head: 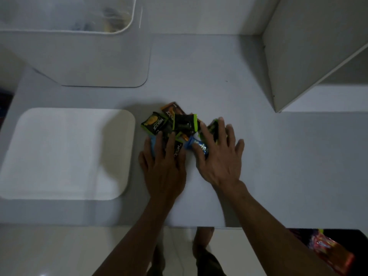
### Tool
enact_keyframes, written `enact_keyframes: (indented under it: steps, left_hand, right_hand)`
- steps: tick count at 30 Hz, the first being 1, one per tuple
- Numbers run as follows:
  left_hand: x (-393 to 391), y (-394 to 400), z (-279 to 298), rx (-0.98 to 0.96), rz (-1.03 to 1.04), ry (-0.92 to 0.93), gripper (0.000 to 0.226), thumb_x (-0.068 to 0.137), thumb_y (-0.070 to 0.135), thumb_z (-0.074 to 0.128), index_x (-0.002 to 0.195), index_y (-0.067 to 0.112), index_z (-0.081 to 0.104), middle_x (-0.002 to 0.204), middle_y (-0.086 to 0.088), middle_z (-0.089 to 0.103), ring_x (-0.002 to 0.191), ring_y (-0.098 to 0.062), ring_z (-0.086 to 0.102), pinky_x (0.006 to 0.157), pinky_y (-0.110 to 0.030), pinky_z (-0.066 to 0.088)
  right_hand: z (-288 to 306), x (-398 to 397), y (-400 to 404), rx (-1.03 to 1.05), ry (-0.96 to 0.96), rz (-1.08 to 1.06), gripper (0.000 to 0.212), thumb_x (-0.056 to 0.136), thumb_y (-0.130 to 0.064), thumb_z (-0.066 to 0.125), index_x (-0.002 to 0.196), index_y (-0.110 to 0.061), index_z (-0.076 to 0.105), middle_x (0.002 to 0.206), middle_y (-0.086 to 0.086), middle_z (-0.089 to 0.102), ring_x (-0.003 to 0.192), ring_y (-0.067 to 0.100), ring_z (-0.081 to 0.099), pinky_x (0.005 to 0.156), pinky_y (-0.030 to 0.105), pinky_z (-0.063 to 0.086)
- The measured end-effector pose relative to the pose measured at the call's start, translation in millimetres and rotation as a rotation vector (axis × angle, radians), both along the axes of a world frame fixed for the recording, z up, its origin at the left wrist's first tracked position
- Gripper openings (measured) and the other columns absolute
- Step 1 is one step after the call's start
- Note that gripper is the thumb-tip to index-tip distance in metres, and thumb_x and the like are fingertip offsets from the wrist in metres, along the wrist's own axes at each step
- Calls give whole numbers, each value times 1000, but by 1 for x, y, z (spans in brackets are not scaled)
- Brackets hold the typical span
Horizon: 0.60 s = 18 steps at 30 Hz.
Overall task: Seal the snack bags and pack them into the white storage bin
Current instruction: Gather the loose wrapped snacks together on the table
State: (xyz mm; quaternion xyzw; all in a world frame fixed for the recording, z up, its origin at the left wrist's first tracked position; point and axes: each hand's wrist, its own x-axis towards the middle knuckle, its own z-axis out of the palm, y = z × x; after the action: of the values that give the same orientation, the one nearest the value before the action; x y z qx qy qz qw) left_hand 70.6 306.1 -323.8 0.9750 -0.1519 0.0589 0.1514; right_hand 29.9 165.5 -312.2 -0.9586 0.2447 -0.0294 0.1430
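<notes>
A person's left hand (162, 156) and right hand (218, 154) lie spread, fingers straight, over a small heap of snack packets (175, 126) in the middle of a pale table (278, 156), neither hand curled round anything. The left hand presses on a light-blue packet (153, 144) and a dark one; the right covers a blue-and-white packet (197, 145) and a green-edged one. The packets overlap loosely, so a scoop from here could let some slide off the far side or slip between the hands, and any packet with an open end might spill when lifted; whether they are sealed cannot be told in the dim light. Just left of the heap lies a white rounded-square lid or tray (69, 152), bare on top. Beyond it, at the table's far left, stands the white storage bin (89, 56), its mouth showing blurred shapes that cannot be made out. A white shelf unit (308, 46) rises at the right.
</notes>
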Motion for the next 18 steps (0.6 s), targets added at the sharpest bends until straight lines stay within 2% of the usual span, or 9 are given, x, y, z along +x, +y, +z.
enact_keyframes:
  steps: [3, 6, 8, 11, 15, 18]
  left_hand:
    - [4, 0, -4, -7, 17, -29, 46, 99, 50, 44, 138, 28, 51, 148, -4, 46, 140, -34, 34, 109, -53, 30]
    - [3, 0, -8, -19, 9, -83, 42, 99, 48, 46, 134, 26, 57, 141, -4, 54, 136, -32, 41, 105, -49, 35]
    - [2, 0, -9, -33, 16, -115, 39, 99, 45, 49, 131, 25, 60, 134, -2, 59, 131, -31, 46, 99, -45, 38]
    - [1, -1, -9, -35, 4, -157, 35, 98, 42, 51, 128, 25, 62, 123, 1, 65, 119, -28, 54, 87, -42, 39]
    - [3, -4, -12, -37, -37, -200, 34, 99, 35, 54, 129, 22, 62, 117, 1, 68, 108, -28, 59, 70, -39, 45]
    - [0, -5, -11, -74, -69, -252, 33, 97, 28, 59, 129, 18, 63, 113, 1, 70, 100, -27, 61, 60, -34, 48]
  right_hand:
    - [-6, 6, -1, -67, -11, -11, 47, 99, -58, 33, 138, -37, 49, 158, 3, 31, 146, 32, 24, 108, 61, 27]
    - [-10, 3, 0, -126, -110, -11, 39, 100, -52, 39, 124, -29, 60, 144, 1, 47, 134, 28, 40, 100, 49, 35]
    - [-12, 1, 2, -121, -171, -30, 37, 99, -50, 44, 119, -24, 62, 134, 0, 54, 122, 25, 47, 91, 43, 39]
    - [-15, -1, 5, -106, -233, -60, 37, 98, -50, 50, 118, -22, 62, 123, -1, 59, 110, 24, 50, 79, 42, 42]
    - [-17, 1, 9, -125, -280, -66, 45, 97, -49, 53, 131, -21, 59, 114, 4, 62, 100, 25, 52, 65, 36, 48]
    - [-21, 1, 11, -175, -302, -58, 46, 98, -44, 55, 138, -21, 55, 103, 6, 64, 88, 23, 54, 54, 32, 47]
